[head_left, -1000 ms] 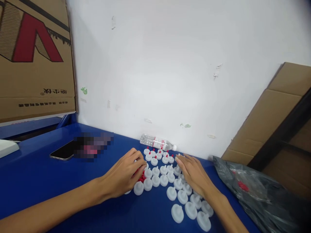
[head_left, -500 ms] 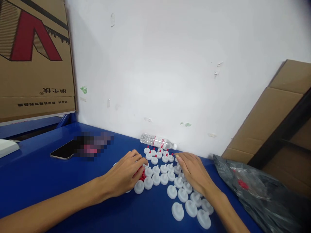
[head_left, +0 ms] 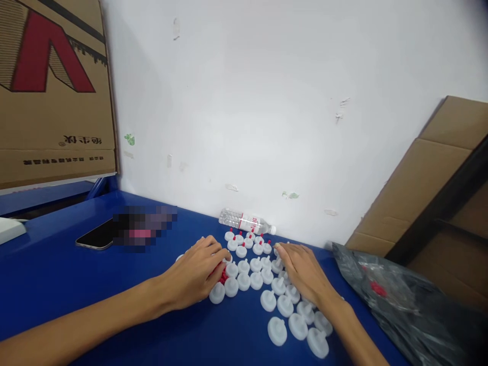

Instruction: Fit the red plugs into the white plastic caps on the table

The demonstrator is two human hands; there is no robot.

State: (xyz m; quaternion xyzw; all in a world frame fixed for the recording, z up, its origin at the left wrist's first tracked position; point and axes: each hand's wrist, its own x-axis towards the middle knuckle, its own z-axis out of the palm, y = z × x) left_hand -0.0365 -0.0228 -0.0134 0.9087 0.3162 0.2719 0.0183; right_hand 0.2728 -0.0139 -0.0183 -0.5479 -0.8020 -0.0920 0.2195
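Observation:
My left hand (head_left: pixel 202 264) arches over a small heap of red caps (head_left: pixel 222 275), its thumb and forefinger apart. White round plastic pieces with short stems (head_left: pixel 231 287) lie beside it; the undersides of its fingers are hidden. My right hand (head_left: pixel 303 269) rests with fingers stretched over more white pieces (head_left: pixel 285 306) on the right, partly covering them. I see nothing gripped in either hand. Between and beyond the hands, several white pieces with red caps on their stems (head_left: pixel 241 250) stand grouped near the bottle.
A clear plastic bottle (head_left: pixel 247 221) lies along the wall on the blue table (head_left: pixel 152 338). A phone (head_left: pixel 95 235) is at the left. On the right sits a dark plastic bag (head_left: pixel 412 310) beside cardboard (head_left: pixel 415 178). A carton (head_left: pixel 57 112) stands at far left.
The view has shifted very slightly. Both hands keep nearly the same places, and the white and red pieces lie as before.

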